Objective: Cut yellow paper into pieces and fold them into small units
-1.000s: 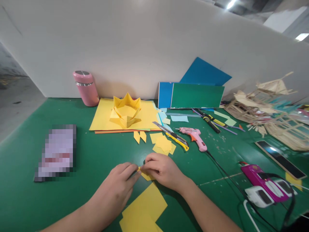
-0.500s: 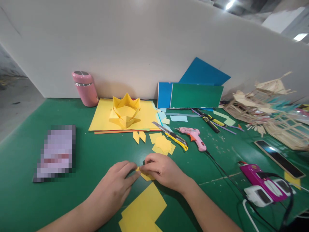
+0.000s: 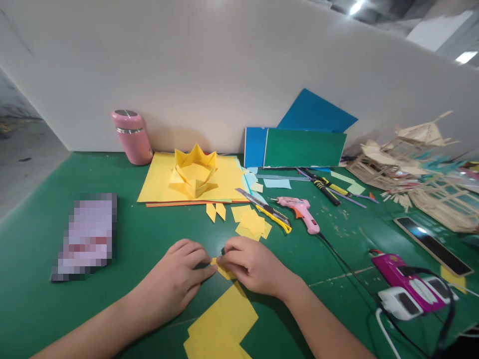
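Note:
Between my hands, a small piece of folded yellow paper [image 3: 226,272] rests at table height, partly covered by fingers. My left hand [image 3: 178,273] pinches its left edge with thumb and fingers. The fingers of my right hand [image 3: 252,267] are closed on the other side; a small dark thing shows behind the right fingertips, too little to name. Nearer me lie several yellow paper sheets [image 3: 220,319]. Beyond my hands are yellow paper pieces [image 3: 251,223] in a small pile and two folded yellow points [image 3: 216,212]. A yellow folded-paper crown shape [image 3: 195,172] stands on stacked coloured sheets [image 3: 157,182].
Right of the pile lie a utility knife [image 3: 267,212] and a pink glue gun [image 3: 299,209], its cord running to a purple power strip [image 3: 407,281]. A pink flask [image 3: 132,137] stands back left. Stick models [image 3: 404,164] and a phone [image 3: 433,246] lie at right.
My left hand has shifted slightly, its wrist and forearm swinging a little to the left. My right hand and the folded yellow paper stay nearly in place.

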### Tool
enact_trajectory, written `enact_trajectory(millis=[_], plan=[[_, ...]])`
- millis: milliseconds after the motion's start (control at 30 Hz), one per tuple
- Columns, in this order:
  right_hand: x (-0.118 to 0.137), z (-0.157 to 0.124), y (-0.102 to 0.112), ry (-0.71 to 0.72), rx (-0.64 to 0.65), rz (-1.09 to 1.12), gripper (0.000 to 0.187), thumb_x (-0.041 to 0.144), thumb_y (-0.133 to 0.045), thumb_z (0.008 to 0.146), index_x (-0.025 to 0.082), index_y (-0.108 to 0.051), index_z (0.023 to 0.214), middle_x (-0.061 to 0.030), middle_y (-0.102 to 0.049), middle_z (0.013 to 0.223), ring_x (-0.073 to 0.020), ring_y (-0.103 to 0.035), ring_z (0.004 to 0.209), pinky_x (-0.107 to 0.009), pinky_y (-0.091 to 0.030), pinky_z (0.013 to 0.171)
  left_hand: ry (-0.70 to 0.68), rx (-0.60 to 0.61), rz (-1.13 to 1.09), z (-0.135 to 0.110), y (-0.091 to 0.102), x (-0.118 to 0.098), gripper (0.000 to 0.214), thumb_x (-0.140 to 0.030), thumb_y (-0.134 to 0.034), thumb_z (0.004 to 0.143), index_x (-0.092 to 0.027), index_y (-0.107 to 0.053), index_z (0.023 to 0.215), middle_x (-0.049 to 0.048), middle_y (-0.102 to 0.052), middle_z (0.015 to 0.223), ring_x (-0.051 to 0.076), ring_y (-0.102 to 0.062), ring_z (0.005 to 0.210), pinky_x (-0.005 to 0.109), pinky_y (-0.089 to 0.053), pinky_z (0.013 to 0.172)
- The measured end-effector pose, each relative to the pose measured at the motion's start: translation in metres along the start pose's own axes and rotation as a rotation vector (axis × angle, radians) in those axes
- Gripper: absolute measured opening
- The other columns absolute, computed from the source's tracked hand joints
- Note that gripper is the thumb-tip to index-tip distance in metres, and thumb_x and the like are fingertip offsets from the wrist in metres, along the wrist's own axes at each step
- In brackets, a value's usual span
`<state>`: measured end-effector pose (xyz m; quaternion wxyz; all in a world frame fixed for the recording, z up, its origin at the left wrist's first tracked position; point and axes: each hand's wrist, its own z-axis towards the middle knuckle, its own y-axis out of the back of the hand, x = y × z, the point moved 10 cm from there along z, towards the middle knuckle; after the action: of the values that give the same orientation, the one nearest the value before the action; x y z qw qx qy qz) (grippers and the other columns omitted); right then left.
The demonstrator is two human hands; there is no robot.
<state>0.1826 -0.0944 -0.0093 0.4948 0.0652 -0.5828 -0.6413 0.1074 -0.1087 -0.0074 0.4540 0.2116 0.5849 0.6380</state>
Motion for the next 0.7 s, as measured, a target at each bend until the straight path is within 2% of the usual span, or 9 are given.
enact_trajectory(millis=[367, 567, 700], plan=[[0.0040, 0.0001, 0.0040, -0.002, -0.004, 0.009, 0.019, 0.009, -0.045, 0.084, 0.018, -0.059, 0.074, -0.0060, -0.060, 0.079, -0.0170, -0.054, 0.073, -0.028, -0.043, 0.064, -0.012, -0.053, 0.062, -0.0035, -0.0042, 0.0027, 0.038, -0.006, -0.038, 0.084, -0.027, -0.065, 0.102, 0.0020, -0.057, 0.078, 0.021, -0.054, 0.084, 0.040, -0.039, 0.089], [0.0035, 0.0015, 0.0050, -0.019, -0.033, 0.034, 0.021, 0.009, -0.043, 0.084, 0.018, -0.055, 0.069, -0.0052, -0.058, 0.077, -0.0166, -0.053, 0.072, -0.028, -0.043, 0.066, 0.002, -0.026, 0.012, -0.0017, -0.0032, -0.0021, 0.037, -0.004, -0.037, 0.084, -0.024, -0.063, 0.102, 0.0043, -0.062, 0.097, 0.021, -0.054, 0.092, 0.036, -0.041, 0.084], [-0.0029, 0.0018, 0.0054, -0.058, -0.093, 0.004, 0.024, 0.013, -0.042, 0.085, 0.020, -0.045, 0.062, -0.0022, -0.051, 0.067, -0.0153, -0.047, 0.064, -0.027, -0.037, 0.058, 0.012, -0.045, -0.015, -0.0024, -0.0032, -0.0027, 0.035, -0.003, -0.040, 0.083, -0.023, -0.063, 0.099, 0.0032, -0.064, 0.093, 0.020, -0.055, 0.088, 0.034, -0.041, 0.081]])
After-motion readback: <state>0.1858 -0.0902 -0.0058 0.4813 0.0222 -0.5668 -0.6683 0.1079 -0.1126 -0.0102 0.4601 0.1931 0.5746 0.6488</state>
